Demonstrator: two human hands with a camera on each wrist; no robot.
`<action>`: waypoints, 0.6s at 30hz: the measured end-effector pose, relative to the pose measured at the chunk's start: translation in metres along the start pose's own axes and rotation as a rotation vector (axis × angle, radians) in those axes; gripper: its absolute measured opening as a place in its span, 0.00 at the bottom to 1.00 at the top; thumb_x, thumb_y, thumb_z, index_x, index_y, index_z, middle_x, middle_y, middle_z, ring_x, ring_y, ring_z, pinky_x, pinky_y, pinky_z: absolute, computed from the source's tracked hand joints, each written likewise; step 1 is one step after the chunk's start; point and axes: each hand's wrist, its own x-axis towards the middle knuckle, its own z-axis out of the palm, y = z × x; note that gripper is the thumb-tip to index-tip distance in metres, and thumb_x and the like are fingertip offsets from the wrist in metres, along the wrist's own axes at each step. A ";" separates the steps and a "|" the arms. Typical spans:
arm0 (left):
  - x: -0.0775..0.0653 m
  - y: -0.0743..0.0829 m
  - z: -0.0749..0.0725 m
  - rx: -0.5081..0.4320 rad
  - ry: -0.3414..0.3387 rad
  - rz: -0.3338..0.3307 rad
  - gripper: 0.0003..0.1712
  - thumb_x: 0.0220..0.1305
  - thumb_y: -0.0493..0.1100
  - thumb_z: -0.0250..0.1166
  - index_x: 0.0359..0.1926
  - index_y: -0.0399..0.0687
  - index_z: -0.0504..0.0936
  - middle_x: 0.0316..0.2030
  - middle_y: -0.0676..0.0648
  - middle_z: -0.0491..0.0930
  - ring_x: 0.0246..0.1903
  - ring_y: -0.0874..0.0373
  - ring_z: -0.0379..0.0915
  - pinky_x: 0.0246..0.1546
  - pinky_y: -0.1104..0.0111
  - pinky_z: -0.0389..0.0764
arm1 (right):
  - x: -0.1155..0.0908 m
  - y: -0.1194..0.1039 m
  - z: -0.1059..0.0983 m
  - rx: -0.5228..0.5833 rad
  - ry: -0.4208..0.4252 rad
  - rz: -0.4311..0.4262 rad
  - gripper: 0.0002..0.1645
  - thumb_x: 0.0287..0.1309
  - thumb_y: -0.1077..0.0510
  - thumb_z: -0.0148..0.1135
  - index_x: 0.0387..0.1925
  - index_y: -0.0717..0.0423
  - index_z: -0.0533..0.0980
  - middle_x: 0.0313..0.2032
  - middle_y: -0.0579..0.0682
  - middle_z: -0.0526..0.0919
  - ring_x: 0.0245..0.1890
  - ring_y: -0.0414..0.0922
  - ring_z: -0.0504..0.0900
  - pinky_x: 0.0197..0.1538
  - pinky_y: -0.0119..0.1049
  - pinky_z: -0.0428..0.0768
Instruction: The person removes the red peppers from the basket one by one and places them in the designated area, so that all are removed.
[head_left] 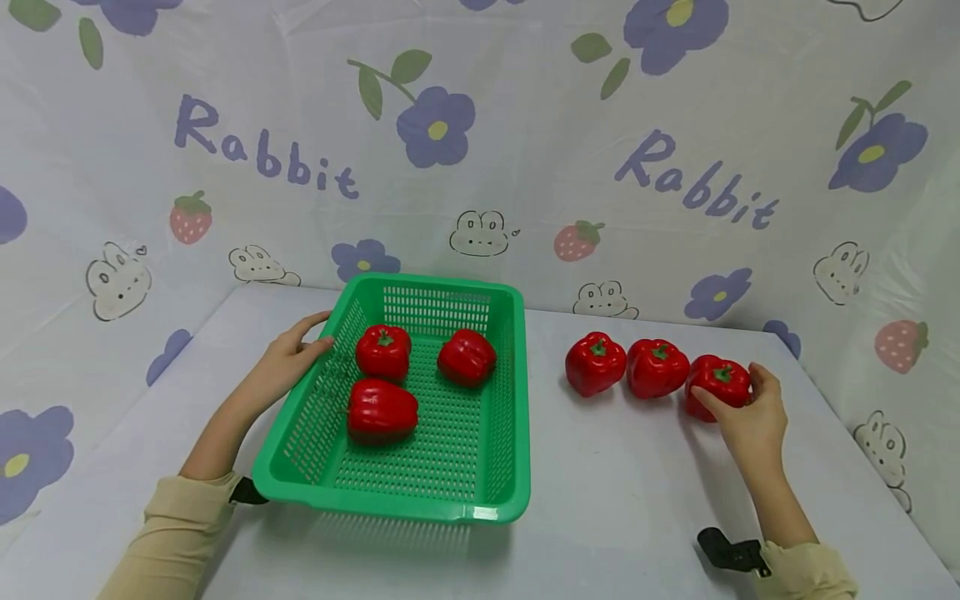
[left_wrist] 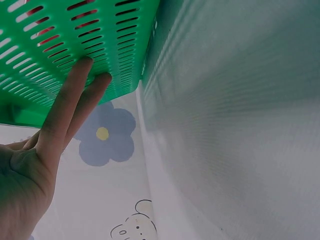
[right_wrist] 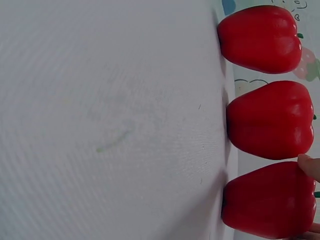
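Observation:
My right hand (head_left: 753,421) grips a red bell pepper (head_left: 718,385), thumb on its near left side and fingers on its right. That pepper (right_wrist: 270,200) stands upright, stem up, at the right end of a row of red bell peppers. Close beside it are a middle pepper (head_left: 657,368) and a left pepper (head_left: 596,364). My left hand (head_left: 281,367) is at the left side of a green plastic basket (head_left: 390,504). Straight fingers (left_wrist: 75,95) touch its slotted outer wall in the left wrist view, and the thumb is at the rim.
Inside the basket are an upright pepper (head_left: 383,352), a pepper on its side (head_left: 382,412) and another at the right (head_left: 467,358). The white table (head_left: 607,500) meets a patterned cloth backdrop (head_left: 525,150) behind.

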 end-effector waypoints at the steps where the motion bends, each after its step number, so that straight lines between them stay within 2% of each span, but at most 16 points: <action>1: 0.000 0.000 0.000 -0.001 -0.001 0.000 0.35 0.76 0.52 0.48 0.76 0.46 0.50 0.45 0.27 0.82 0.30 0.62 0.82 0.31 0.68 0.82 | 0.000 -0.001 0.000 0.003 -0.001 0.000 0.52 0.62 0.53 0.64 0.77 0.58 0.43 0.77 0.59 0.49 0.77 0.56 0.48 0.70 0.55 0.60; 10: 0.000 0.000 0.000 -0.010 -0.002 0.005 0.35 0.76 0.52 0.48 0.76 0.45 0.50 0.44 0.27 0.82 0.29 0.63 0.82 0.31 0.68 0.82 | -0.003 -0.009 -0.002 -0.012 0.015 -0.012 0.53 0.62 0.46 0.63 0.77 0.53 0.43 0.77 0.55 0.48 0.78 0.53 0.47 0.70 0.57 0.61; 18: 0.000 0.000 0.001 -0.005 0.005 0.009 0.35 0.76 0.52 0.49 0.76 0.45 0.51 0.45 0.28 0.82 0.29 0.64 0.81 0.32 0.69 0.82 | -0.007 -0.028 0.000 0.014 0.000 -0.026 0.54 0.61 0.45 0.64 0.78 0.48 0.43 0.78 0.51 0.47 0.78 0.52 0.45 0.71 0.57 0.60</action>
